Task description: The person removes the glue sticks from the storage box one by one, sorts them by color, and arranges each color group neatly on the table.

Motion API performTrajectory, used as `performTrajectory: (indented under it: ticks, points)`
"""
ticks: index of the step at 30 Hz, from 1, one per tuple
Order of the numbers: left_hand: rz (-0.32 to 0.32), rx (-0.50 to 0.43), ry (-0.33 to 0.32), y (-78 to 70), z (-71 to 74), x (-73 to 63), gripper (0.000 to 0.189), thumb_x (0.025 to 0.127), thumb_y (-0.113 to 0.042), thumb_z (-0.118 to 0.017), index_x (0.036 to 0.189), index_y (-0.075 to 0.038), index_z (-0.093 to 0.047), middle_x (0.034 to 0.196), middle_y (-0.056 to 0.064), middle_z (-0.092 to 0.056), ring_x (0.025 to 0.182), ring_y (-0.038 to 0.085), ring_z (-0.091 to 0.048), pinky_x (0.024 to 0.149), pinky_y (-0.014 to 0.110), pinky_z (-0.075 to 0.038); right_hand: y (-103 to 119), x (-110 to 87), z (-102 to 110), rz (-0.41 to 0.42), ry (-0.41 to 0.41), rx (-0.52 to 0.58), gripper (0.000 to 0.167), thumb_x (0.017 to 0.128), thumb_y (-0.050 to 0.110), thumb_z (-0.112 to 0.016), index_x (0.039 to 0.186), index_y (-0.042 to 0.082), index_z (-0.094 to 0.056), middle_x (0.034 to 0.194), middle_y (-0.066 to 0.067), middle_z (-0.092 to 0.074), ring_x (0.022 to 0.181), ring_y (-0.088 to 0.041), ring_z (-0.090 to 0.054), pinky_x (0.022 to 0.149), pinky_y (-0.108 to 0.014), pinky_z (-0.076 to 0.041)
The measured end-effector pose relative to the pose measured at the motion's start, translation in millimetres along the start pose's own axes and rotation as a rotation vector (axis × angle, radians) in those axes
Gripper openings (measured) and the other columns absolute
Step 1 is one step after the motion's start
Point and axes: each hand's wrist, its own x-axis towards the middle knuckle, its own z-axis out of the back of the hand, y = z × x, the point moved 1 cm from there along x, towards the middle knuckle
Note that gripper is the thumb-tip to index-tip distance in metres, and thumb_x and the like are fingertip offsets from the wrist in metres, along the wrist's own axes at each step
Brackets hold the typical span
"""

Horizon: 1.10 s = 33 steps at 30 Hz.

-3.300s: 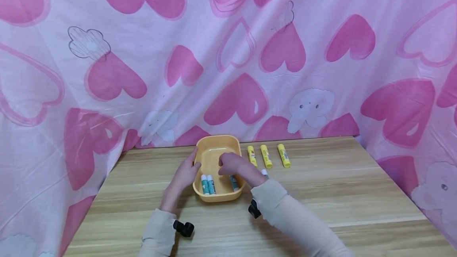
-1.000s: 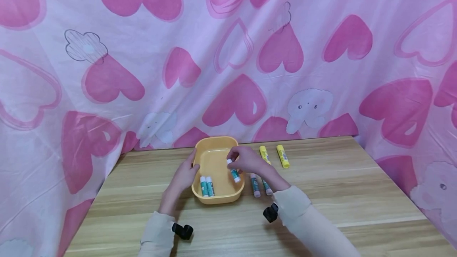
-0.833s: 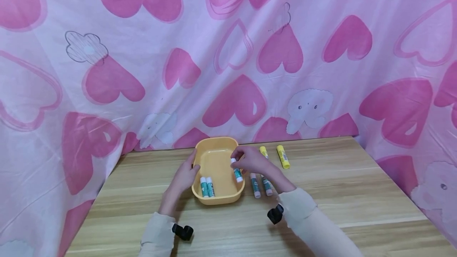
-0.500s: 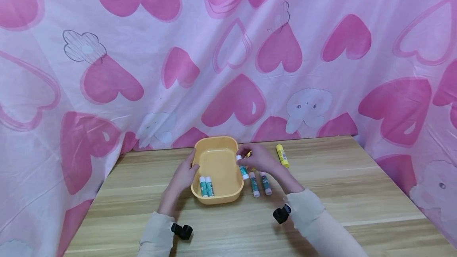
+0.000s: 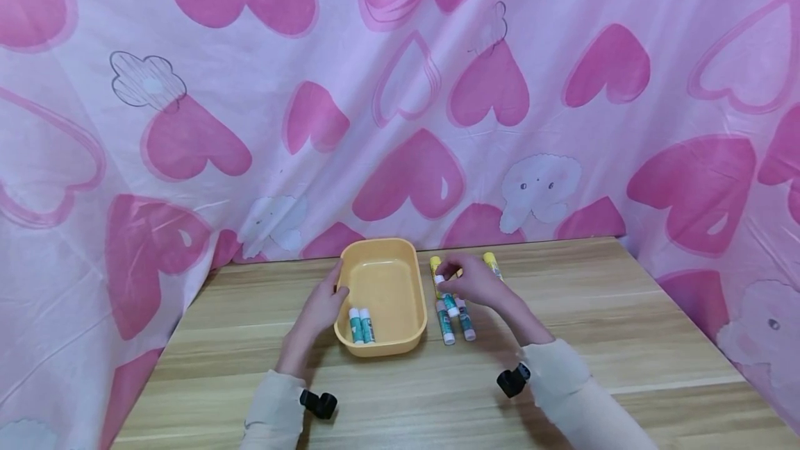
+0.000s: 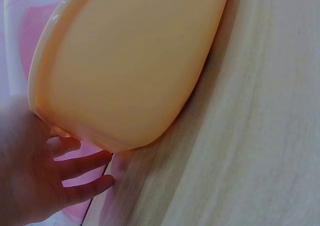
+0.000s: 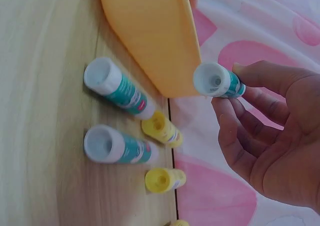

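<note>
My right hand (image 5: 476, 280) pinches a green glue stick (image 5: 450, 304) with white ends between thumb and fingers. It hangs just right of the tray, above two green glue sticks (image 5: 445, 325) lying side by side on the table. In the right wrist view the held glue stick (image 7: 220, 80) is off the table, its hollow white end toward the camera. My left hand (image 5: 323, 305) holds the left wall of the orange-yellow plastic tray (image 5: 381, 351), thumb at the rim and fingers outside. Two more green glue sticks (image 5: 361, 326) lie together at the tray's near left.
Yellow glue sticks lie in a row behind the green ones: one at the left (image 5: 435, 268), one at the right (image 5: 492, 264), another partly hidden by my right hand. The wooden table (image 5: 400, 401) ends at a pink heart-patterned cloth (image 5: 400, 103).
My right hand has taken a green glue stick from inside the tray and carried it right, over the rim, to above the table. The left hand stays on the tray.
</note>
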Motion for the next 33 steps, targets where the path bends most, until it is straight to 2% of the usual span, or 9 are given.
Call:
performTrajectory:
  ticks: [7, 14, 21, 28, 33]
  points:
    - [0.002, -0.002, 0.010, 0.6, -1.3, -0.3, 0.064, 0.103, -0.019, -0.044, 0.160, -0.012, -0.016, 0.164, 0.010, -0.026, 0.148, 0.031, -0.031, 0.121, 0.050, -0.027, -16, -6.7, 8, -0.075, -0.001, 0.023, 0.022, 0.087, 0.018, -0.075, 0.106, 0.008, -0.069, 0.096, -0.007, -0.062, 0.087, -0.024, -0.057, 0.068, -0.041, -0.061]
    - [0.007, 0.015, 0.006, 0.0, 1.3, 0.4, 0.064, 0.103, -0.019, -0.044, 0.160, -0.012, -0.016, 0.164, 0.013, -0.026, 0.148, 0.034, -0.031, 0.122, 0.050, -0.025, -31, -12.1, 14, -0.158, -0.031, 0.020, 0.024, 0.088, 0.017, -0.074, 0.109, 0.008, -0.068, 0.099, -0.008, -0.061, 0.085, -0.021, -0.057, 0.069, -0.037, -0.061]
    - [-0.001, 0.021, 0.007, 0.0, 2.1, 0.0, 0.064, 0.103, -0.017, -0.044, 0.160, -0.010, -0.016, 0.164, 0.013, -0.025, 0.148, 0.033, -0.030, 0.121, 0.050, -0.026, -53, -16.9, 18, -0.182, -0.027, 0.013, 0.022, 0.089, 0.013, -0.071, 0.108, 0.004, -0.067, 0.096, -0.010, -0.060, 0.081, -0.021, -0.056, 0.068, -0.037, -0.060]
    - [0.002, 0.023, 0.007, 0.6, 0.8, 1.2, 0.064, 0.103, -0.018, -0.044, 0.160, -0.010, -0.016, 0.163, 0.013, -0.026, 0.147, 0.033, -0.032, 0.121, 0.050, -0.027, -67, -20.3, 15, -0.271, -0.020, -0.005, 0.019, 0.089, 0.014, -0.072, 0.106, 0.007, -0.067, 0.094, -0.009, -0.061, 0.077, -0.021, -0.056, 0.066, -0.032, -0.057]
    - [0.001, 0.026, 0.006, 1.1, 0.1, 1.9, 0.064, 0.103, -0.018, -0.044, 0.160, -0.010, -0.016, 0.163, 0.014, -0.026, 0.147, 0.034, -0.032, 0.121, 0.051, -0.026, -74, -20.6, 13, -0.283, -0.016, -0.022, 0.019, 0.088, 0.014, -0.073, 0.105, 0.008, -0.067, 0.094, -0.008, -0.060, 0.077, -0.021, -0.056, 0.064, -0.030, -0.054]
